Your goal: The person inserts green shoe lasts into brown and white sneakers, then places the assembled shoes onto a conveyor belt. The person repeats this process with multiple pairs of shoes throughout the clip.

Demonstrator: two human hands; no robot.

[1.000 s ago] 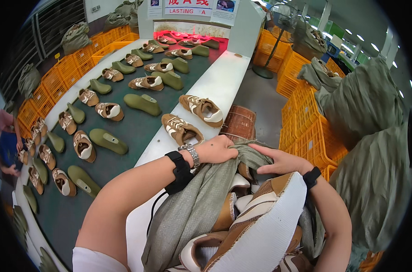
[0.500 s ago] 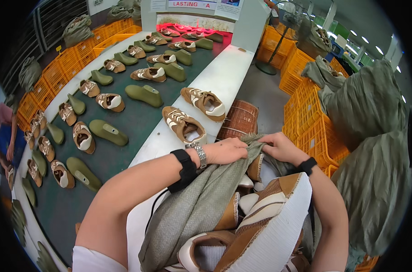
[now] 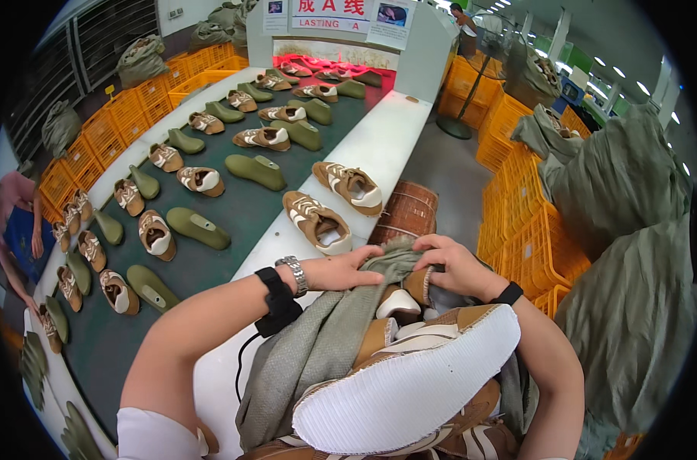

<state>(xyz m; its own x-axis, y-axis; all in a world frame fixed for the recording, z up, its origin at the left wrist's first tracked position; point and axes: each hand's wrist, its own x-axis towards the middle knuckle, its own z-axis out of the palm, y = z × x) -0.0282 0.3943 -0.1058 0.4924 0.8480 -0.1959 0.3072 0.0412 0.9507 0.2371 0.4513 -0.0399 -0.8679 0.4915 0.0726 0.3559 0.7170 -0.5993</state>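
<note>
A grey-green woven sack [image 3: 306, 356], its mouth folded back, stands before me full of brown-and-white shoe uppers. My left hand [image 3: 341, 271] is closed on the bunched cloth at the far left of the mouth. Across from it, my right hand [image 3: 457, 268] has its fingers bent over the cloth rim, close to a brown upper. The topmost shoe upper [image 3: 410, 383] lies tilted across the pile, its white ribbed bottom facing me. Beyond my hands, a pair of laced uppers, the nearer upper [image 3: 314, 222] and the farther upper [image 3: 348, 186], rests on the white ledge.
On the left, a dark green conveyor [image 3: 202, 268] carries rows of uppers and green shoe lasts [image 3: 198, 228]. A person [image 3: 18, 222] works at its far side. Orange crates [image 3: 528, 245] and bulging sacks [image 3: 632, 307] line the right. A brown woven basket [image 3: 407, 211] stands beyond the ledge.
The topmost upper has tipped over to the left, turning more of its white bottom toward me. Both hands have shifted slightly left and lower, still at the sack's mouth. The view has tilted slightly.
</note>
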